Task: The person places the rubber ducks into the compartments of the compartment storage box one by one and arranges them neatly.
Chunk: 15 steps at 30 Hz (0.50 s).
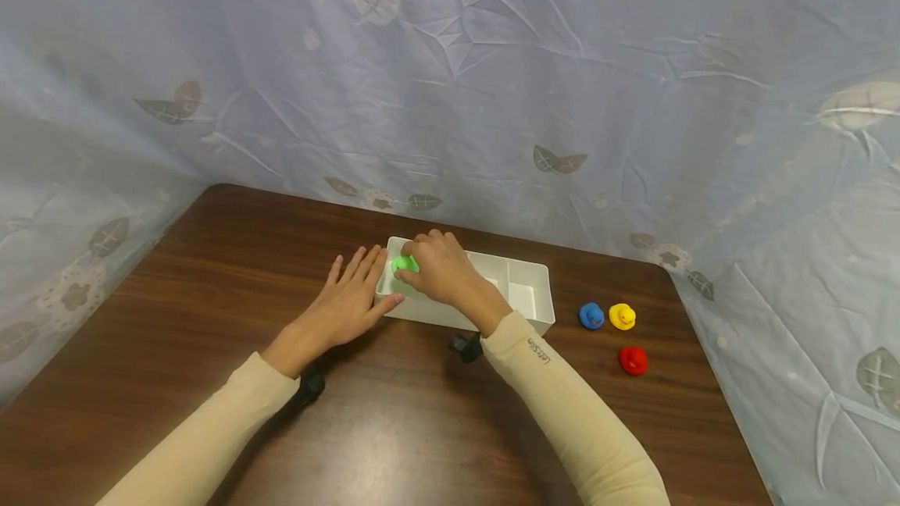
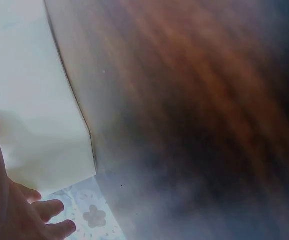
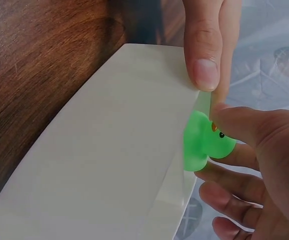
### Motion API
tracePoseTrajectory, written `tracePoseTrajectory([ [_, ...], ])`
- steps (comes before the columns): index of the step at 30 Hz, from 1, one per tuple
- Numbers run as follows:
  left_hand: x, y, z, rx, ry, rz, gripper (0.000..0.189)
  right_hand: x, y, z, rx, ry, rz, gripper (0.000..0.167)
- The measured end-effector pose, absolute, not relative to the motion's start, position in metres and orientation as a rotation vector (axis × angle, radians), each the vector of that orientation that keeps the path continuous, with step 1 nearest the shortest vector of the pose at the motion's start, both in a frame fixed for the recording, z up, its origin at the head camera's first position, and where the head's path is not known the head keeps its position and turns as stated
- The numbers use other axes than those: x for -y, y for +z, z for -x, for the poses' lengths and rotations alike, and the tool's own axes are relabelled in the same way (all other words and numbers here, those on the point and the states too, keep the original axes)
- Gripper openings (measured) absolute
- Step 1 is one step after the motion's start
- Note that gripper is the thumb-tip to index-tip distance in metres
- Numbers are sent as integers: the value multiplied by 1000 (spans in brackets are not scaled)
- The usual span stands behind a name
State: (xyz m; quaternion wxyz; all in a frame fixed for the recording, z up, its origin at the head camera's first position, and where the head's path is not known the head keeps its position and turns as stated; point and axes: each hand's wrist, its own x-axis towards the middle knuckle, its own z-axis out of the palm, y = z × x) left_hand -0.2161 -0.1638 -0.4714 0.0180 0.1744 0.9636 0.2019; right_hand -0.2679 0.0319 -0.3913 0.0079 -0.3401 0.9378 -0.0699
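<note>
A white divided box [image 1: 436,312] stands near the back of the table. At its left compartment, my right hand [image 1: 444,270] pinches a small green toy duck [image 1: 404,263] between thumb and fingers. The right wrist view shows the duck's [image 3: 196,142] head and body at the box rim, the thumb close to its orange beak. My left hand [image 1: 344,307] touches the box's left end, fingers straight and the thumb along the front. In the left wrist view, fingertips [image 2: 52,207] reach past the box's wall [image 2: 47,120].
Right of the box sit a blue toy duck [image 1: 591,315], a yellow one [image 1: 622,316] and, nearer the front, a red one [image 1: 633,360]. The brown wooden table [image 1: 380,428] ends at a patterned curtain [image 1: 450,139] behind and on both sides.
</note>
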Motion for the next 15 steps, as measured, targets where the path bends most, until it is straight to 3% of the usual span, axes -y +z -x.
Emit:
tracePoseTrajectory([
  [15, 163, -473, 217, -3002, 622, -532, 95, -31, -399, 271, -2934, -202, 1044, 44],
])
